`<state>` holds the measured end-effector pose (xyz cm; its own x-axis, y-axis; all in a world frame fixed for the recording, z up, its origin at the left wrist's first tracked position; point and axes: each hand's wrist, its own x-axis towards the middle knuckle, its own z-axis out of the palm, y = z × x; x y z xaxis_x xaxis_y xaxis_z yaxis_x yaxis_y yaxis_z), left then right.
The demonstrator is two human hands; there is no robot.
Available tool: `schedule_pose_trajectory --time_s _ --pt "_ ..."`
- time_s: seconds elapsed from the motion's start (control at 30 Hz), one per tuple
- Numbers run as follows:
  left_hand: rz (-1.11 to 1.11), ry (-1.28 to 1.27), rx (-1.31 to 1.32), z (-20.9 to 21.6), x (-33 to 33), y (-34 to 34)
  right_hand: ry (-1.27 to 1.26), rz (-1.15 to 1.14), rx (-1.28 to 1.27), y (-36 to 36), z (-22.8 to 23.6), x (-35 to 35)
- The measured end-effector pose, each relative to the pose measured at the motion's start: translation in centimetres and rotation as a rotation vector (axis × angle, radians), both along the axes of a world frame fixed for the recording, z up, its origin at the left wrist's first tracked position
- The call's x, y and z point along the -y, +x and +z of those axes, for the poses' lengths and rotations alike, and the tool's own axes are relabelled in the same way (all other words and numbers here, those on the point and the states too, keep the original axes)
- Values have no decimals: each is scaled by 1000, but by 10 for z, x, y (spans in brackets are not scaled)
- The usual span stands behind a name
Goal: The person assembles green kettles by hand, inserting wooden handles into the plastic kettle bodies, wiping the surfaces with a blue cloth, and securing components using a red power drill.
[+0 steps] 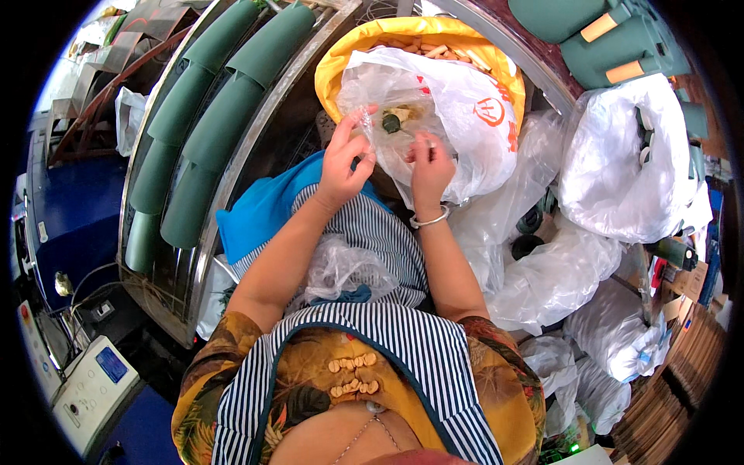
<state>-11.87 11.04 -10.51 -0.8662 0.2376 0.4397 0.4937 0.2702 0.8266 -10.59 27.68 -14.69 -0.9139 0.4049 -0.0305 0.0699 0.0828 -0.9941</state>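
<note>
A thin white plastic bag [473,147] with red printing lies open over a yellow sack [333,66] in front of me. My left hand [346,161] is at the bag's near left edge, its fingers pinching the clear film. My right hand [431,172], with a bracelet on the wrist, is closed on the bag's near edge; its fingertips are partly hidden by film. Between the hands, inside the bag, lies a small dark green piece [391,123] with a pale tan part. Tan cylindrical pieces [438,51] fill the sack behind the bag.
Dark green curved pieces [182,112] stand in rows on a metal-edged rack at left. Another white bag [612,186] and clear bags [558,271] with dark parts sit at right. Green pieces with tan handles [620,50] lie far right. Stacked cardboard [659,411] and a control panel [97,380] flank me.
</note>
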Motion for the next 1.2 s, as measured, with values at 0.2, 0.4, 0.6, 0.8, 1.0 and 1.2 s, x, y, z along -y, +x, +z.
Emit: schedule_pose_trajectory --time_s 0.2,0.4,0.6,0.8,1.0,1.2 --pt "-1 28 14 0 1 1 -456 -147 42 -4 -7 -20" --pt "-4 128 120 -2 2 3 -418 -66 47 -6 -1 -27" --pt "102 151 17 -8 12 2 -441 -47 -23 -13 64 -59" --pt "89 180 37 -16 11 -2 -717 176 -246 7 196 -103" --pt "73 240 52 -17 8 -3 -1012 520 -526 27 275 -103" --pt "51 244 73 -19 6 -1 -1080 818 -398 38 311 -98"
